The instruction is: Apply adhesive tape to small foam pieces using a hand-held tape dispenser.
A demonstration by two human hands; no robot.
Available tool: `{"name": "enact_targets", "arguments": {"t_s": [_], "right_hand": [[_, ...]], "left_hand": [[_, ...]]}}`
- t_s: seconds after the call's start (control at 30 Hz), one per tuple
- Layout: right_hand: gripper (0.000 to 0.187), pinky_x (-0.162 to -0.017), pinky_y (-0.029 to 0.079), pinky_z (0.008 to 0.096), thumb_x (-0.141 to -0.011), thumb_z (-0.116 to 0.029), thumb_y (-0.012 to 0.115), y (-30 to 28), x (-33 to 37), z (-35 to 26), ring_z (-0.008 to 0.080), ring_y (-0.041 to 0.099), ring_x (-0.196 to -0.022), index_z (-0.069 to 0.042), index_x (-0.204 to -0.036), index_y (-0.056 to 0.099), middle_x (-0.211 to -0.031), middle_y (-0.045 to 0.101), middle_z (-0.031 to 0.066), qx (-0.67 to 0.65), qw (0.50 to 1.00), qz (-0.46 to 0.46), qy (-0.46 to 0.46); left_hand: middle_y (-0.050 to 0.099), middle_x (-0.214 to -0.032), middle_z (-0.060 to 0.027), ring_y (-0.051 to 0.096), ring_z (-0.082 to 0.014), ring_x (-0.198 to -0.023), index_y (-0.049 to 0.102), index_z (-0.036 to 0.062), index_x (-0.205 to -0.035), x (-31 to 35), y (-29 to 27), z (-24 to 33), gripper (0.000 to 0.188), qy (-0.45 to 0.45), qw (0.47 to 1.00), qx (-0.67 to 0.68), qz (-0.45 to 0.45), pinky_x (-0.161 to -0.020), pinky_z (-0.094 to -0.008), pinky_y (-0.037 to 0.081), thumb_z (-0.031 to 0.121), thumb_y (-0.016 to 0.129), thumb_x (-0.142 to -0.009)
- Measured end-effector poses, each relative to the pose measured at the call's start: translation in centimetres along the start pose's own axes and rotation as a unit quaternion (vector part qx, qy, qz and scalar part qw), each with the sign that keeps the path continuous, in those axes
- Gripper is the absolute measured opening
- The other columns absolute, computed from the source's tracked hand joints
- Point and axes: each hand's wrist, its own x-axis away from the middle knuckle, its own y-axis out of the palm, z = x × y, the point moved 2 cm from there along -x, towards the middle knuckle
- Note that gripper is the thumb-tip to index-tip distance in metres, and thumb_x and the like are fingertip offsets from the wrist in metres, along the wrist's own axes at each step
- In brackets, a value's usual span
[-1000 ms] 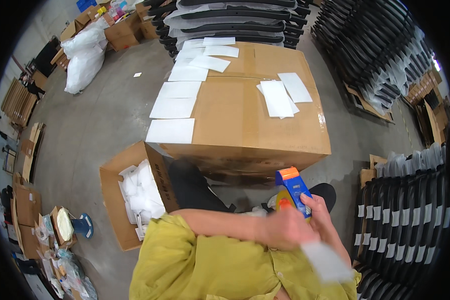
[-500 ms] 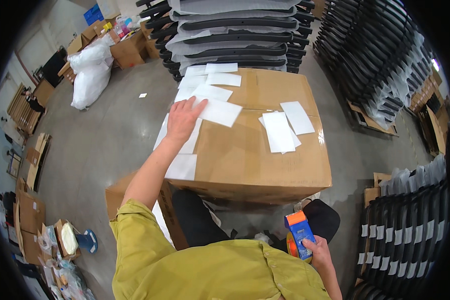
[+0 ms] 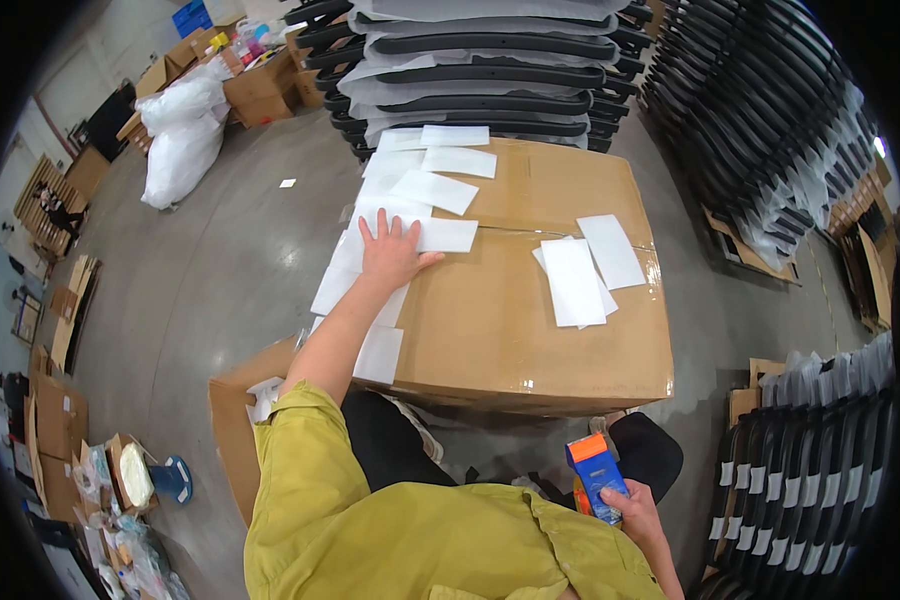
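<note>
A large brown cardboard box (image 3: 530, 350) stands in front of me. White rectangular foam-like sheets lie along its left side, some overlapping and reaching past the edge. My left hand (image 3: 394, 250) rests on them with fingers spread, pressing a white sheet (image 3: 450, 236) that points to the right. Farther off, another sheet (image 3: 436, 190) lies at a slant. A loose pile of white sheets (image 3: 574, 285) sits on the right part of the box top. Low at my right side, my right hand (image 3: 634, 506) grips a blue and orange tape dispenser (image 3: 595, 478).
Behind the box rises a stack of black curved frames (image 3: 490, 75) layered with white wrap. More black frames (image 3: 760, 130) stand at the far right and near right (image 3: 795, 480). An open carton (image 3: 238, 420) is by my left leg. A white plastic sack (image 3: 183, 140) stands farther left.
My left hand has come slightly nearer and spread its fingers. The sheet under it has turned from slanted to nearly straight across. My right hand still holds the tape dispenser.
</note>
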Motion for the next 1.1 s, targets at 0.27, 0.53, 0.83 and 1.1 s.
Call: {"name": "enact_targets", "arguments": {"t_s": [0.27,0.53,0.83,1.1], "right_hand": [[0.033,-0.067,0.049,0.0262,-0.075,-0.017,0.065,0.6,0.8,-0.2,0.0151,0.061,-0.072,0.009,-0.093,0.058,-0.087,0.063,0.0141,0.038,0.999,0.004,-0.009],[0.033,-0.07,0.049,0.0274,-0.073,-0.017,0.066,0.1,2.3,-0.1,0.0152,0.061,-0.073,0.009,-0.093,0.057,-0.087,0.063,0.0134,0.036,0.999,0.033,-0.01],[0.032,-0.07,0.047,0.0256,-0.073,-0.018,0.067,-0.8,2.0,1.3,0.0134,0.06,-0.074,0.006,-0.092,0.058,-0.086,0.064,0.0114,0.044,0.998,0.036,0.004],[0.033,-0.065,0.045,0.0238,-0.072,-0.02,0.069,0.3,2.1,0.9,0.0098,0.056,-0.068,0.005,-0.09,0.058,-0.083,0.063,0.0086,0.083,0.996,0.034,0.004]], "left_hand": [[0.038,-0.129,-0.0147,0.022,-0.0338,-0.127,0.043,0.0112,-0.125,-0.1,0.1,0.5,0.078,-0.017,0.999,0.007,0.031,-0.096,-0.0635,0.011,0.069,0.04,-0.073],[0.037,-0.13,-0.0124,0.023,-0.0326,-0.126,0.043,0.0155,-0.126,-2.1,0.0,2.4,0.06,0.02,0.999,-0.01,0.029,-0.096,-0.0624,0.014,0.056,0.042,-0.081],[0.038,-0.13,-0.0166,0.033,-0.0318,-0.122,0.046,0.0083,-0.119,1.8,-5.6,14.1,0.051,0.376,0.886,0.269,0.051,-0.098,-0.048,0.027,0.036,0.057,-0.077],[0.052,-0.095,-0.0154,0.049,-0.031,-0.094,0.052,0.0008,-0.097,3.0,-4.8,21.1,0.035,0.376,0.891,0.249,0.055,-0.082,-0.0423,0.041,0.025,0.06,-0.073]]}}
